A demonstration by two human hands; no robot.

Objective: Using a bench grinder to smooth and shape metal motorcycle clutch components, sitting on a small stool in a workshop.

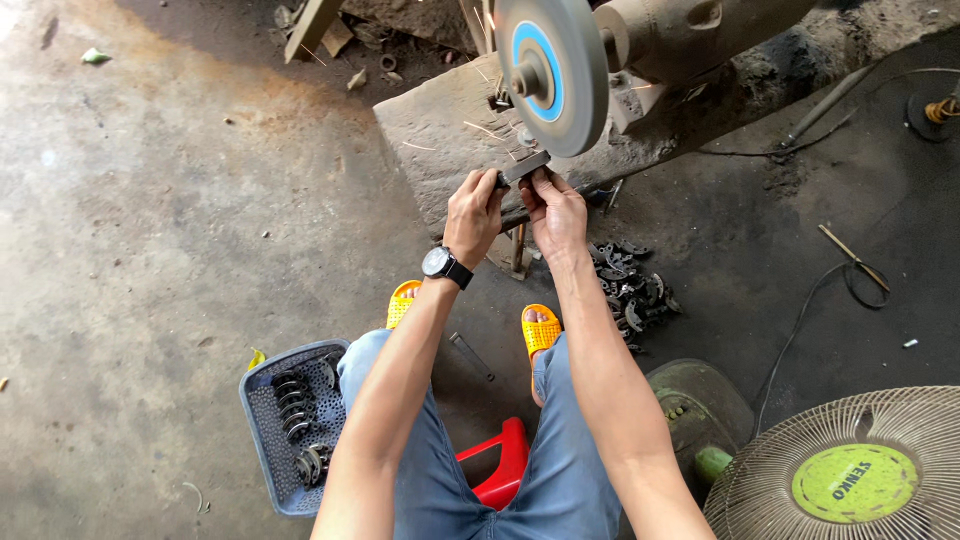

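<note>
Both hands pinch a small flat grey metal piece and press its far end against the lower rim of a round grey grinding wheel with a blue ring around its hub. The left hand closes around the near end of the piece from the left, a black wristwatch on its wrist. The right hand grips from the right, thumb and fingertips on top close to the wheel, seemingly to steady the piece against the pull of the rim. Thin bright sparks trail leftward over the rough grey stone block on which the heavy, grimy motor housing sits; holding the piece under the wheel probably sends the sparks away from the body.

The person sits low on a red plastic stool, knees apart in blue jeans, feet in yellow perforated sandals planted on the stained concrete floor, which brings the arms level with the wheel. A blue-grey perforated plastic basket holding curved dark metal parts stands beside the left knee, within easy reach. A loose heap of similar dark curved metal parts lies on the floor by the right foot. At lower right is a round wire-guarded fan with a green centre disc.
</note>
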